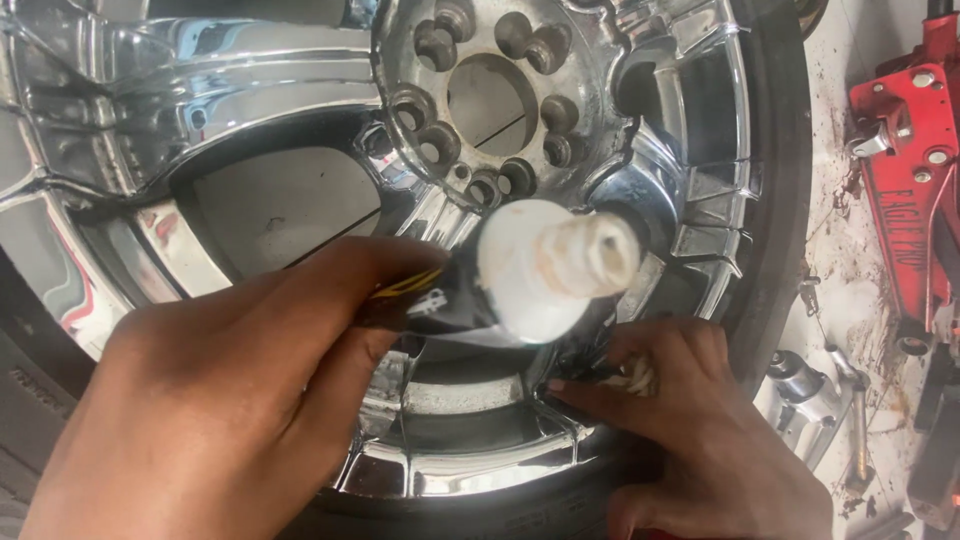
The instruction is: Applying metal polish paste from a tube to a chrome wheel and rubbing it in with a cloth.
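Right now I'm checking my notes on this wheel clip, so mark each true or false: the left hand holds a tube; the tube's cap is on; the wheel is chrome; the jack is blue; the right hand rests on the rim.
1. The left hand holds a tube: true.
2. Its cap is on: false, the white threaded nozzle is bare.
3. The wheel is chrome: true.
4. The jack is blue: false, red.
5. The right hand rests on the rim: true, fingertips touch it.

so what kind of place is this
Most likely a tyre or auto repair shop: a chrome wheel with its tyre lies flat, and a red floor jack stands on the stained floor.
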